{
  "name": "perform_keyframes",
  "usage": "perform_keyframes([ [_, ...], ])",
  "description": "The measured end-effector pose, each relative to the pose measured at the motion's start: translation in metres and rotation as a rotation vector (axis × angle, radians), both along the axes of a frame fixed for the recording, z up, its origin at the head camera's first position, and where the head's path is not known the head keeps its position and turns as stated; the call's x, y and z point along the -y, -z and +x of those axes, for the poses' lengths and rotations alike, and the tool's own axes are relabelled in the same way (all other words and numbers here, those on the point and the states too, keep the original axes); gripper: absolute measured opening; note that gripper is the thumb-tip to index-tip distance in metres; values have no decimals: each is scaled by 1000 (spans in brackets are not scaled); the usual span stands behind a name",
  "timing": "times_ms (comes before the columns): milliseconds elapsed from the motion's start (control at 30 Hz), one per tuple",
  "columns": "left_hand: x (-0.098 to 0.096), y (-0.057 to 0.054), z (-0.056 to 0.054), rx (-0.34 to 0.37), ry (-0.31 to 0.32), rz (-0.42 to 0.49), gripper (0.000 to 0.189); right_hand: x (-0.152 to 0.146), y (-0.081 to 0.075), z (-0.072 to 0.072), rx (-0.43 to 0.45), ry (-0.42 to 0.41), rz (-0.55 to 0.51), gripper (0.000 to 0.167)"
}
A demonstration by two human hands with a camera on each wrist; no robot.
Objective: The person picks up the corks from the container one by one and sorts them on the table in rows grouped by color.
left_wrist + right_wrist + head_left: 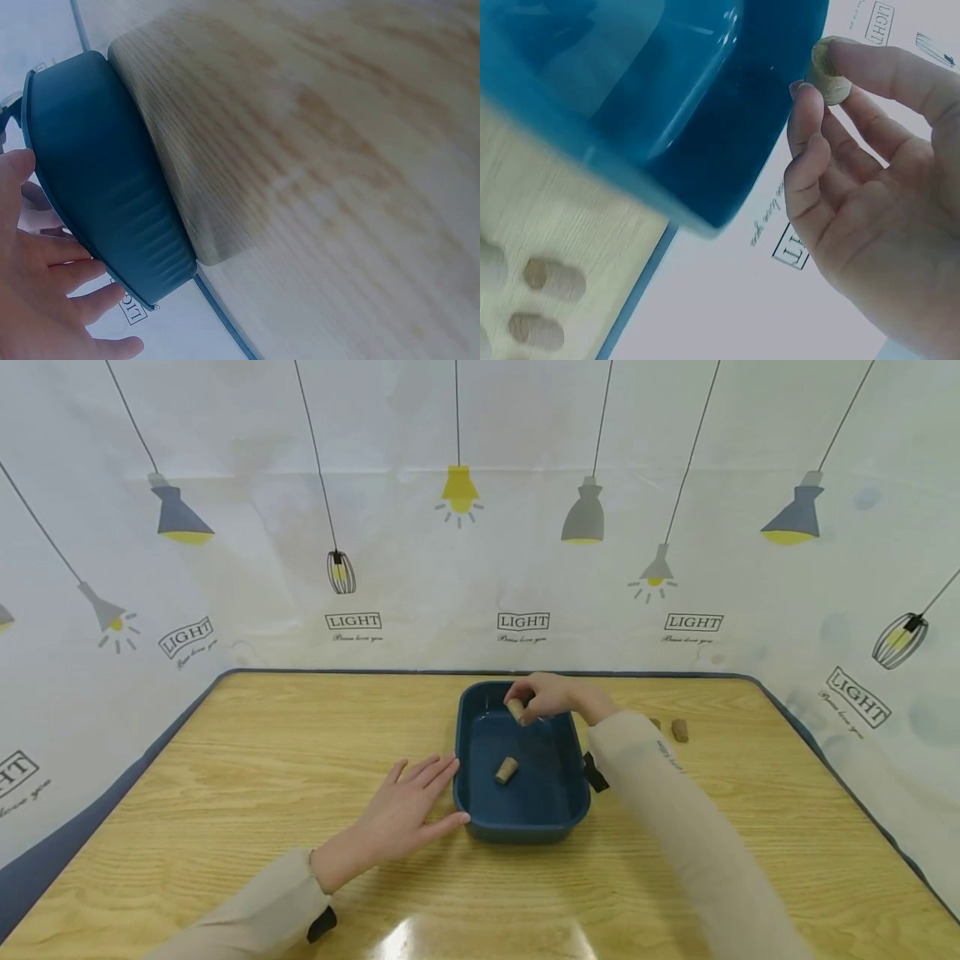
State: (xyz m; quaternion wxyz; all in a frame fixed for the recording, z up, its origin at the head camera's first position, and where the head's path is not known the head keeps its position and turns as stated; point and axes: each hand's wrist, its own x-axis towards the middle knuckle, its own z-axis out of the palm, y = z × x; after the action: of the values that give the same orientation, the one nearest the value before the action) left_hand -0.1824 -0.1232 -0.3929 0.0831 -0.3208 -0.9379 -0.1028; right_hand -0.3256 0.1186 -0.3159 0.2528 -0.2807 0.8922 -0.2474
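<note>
A deep blue rectangular tub (521, 831) stands on the wooden table. Inside it, one cork (506, 770) lies on the bottom. Over the tub's far end, my right hand (551, 695) pinches another cork (516, 710) between thumb and fingertips; the right wrist view shows this held cork (831, 71) close up, near the tub wall. With fingers spread, my left hand (405, 810) rests against the tub's left rim. In the left wrist view its fingers (75, 274) lie straight along the rim.
More corks (679, 730) lie on the table to the right of the tub, partly hidden by the right sleeve; the right wrist view shows several blurred corks (555, 279) there. A white backdrop (435, 577) printed with lamps rises behind the table (300, 752).
</note>
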Motion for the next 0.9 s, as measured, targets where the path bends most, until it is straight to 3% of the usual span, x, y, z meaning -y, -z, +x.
perform_keyframes([
  [333,0,0,0,0,1,0,72,-27,-1,5,-54,-4,46,43],
  [900,0,0,1,-10,4,14,70,-71,4,26,-190,-30,-67,41],
])
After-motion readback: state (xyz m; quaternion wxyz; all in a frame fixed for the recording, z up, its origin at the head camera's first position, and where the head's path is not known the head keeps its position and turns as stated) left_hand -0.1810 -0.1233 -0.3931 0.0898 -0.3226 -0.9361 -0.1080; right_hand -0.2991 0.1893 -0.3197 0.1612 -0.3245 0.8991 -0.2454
